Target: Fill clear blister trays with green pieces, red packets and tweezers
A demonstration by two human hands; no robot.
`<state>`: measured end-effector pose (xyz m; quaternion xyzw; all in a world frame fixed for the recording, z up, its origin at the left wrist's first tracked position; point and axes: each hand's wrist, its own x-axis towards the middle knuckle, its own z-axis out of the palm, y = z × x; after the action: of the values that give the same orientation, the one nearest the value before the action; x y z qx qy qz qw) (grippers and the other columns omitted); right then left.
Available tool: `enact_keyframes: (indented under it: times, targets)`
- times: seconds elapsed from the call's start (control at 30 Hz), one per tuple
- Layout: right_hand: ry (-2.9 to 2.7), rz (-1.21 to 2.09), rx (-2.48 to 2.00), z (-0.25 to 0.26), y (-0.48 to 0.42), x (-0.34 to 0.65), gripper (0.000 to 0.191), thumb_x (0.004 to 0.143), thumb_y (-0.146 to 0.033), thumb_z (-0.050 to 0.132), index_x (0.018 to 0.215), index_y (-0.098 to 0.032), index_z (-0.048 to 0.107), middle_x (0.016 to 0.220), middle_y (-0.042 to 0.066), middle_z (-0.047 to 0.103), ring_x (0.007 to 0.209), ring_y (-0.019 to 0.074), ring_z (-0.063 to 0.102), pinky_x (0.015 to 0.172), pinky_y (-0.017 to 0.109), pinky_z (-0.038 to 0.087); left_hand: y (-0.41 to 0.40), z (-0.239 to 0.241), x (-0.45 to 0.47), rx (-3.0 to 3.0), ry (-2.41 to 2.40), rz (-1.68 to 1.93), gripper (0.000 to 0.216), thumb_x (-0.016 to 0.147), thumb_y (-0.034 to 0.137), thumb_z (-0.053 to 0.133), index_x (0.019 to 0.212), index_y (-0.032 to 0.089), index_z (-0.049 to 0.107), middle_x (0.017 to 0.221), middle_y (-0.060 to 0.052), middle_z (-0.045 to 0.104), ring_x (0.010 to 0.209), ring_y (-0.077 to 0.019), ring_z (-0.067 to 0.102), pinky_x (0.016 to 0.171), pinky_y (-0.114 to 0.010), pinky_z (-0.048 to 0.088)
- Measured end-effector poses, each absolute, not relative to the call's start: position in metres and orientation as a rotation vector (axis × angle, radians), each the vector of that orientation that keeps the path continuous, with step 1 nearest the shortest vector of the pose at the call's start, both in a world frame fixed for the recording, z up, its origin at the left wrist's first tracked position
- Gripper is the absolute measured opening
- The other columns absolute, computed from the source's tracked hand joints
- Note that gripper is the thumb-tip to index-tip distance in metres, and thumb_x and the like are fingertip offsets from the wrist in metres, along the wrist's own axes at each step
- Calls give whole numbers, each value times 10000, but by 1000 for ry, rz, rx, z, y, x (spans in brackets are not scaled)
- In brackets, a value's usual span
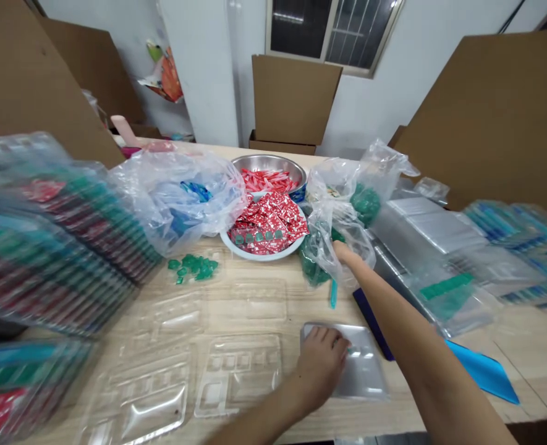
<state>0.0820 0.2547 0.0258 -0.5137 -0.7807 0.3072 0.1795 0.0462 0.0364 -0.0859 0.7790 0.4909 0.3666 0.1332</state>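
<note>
My left hand (320, 364) rests flat on a clear plastic tray (363, 364) lying on the wooden table (254, 296) near the front edge. My right hand (345, 252) reaches into a clear plastic bag (347, 204) that holds green pieces; its fingers are hidden inside the bag, so what they grip cannot be seen. A thin teal stick (333, 292) lies just below that bag.
Empty clear blister trays (238, 374) lie at front left. Stacks of filled trays (55, 241) stand left, more at right (514, 241). A bowl of red packets (268, 228), a steel bowl (268, 168), loose green pieces (193, 267), another bag (180, 191), and a blue sheet (484, 374).
</note>
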Motion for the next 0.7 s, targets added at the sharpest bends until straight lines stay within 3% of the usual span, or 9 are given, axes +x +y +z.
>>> enact_keyframes:
  times: [0.17,0.3,0.5,0.7]
  targets:
    - [-1829,1180,-1474,37,253,90,276,933,-335,592,1125,-137,603,1060,59,645,862,164,647,735,339,567,31,-66,28,2112,1336,1174,240,900,148,548,1126,180,624,1072,-92,668,1011,-200,623,871,-367,547]
    - [-1521,1381,-1274,58,220,108,139,857,-266,631,910,-158,561,779,-8,616,578,67,535,505,189,433,29,-41,-2,1760,1265,1391,206,956,210,472,1065,179,643,1040,-92,675,1016,-183,637,902,-349,536]
    - [-1161,1739,-1025,51,120,138,303,675,-375,712,861,-191,559,677,-22,618,467,61,464,409,183,322,32,-5,-26,1372,1265,1502,164,939,260,531,1011,188,660,960,-46,714,894,-139,683,810,-261,550]
    - [-996,1974,-850,23,64,148,260,757,-377,726,933,-214,628,677,-30,638,454,62,490,400,180,360,29,8,-13,1323,1114,1396,206,868,262,650,1059,187,655,932,-41,725,844,-143,698,759,-255,576]
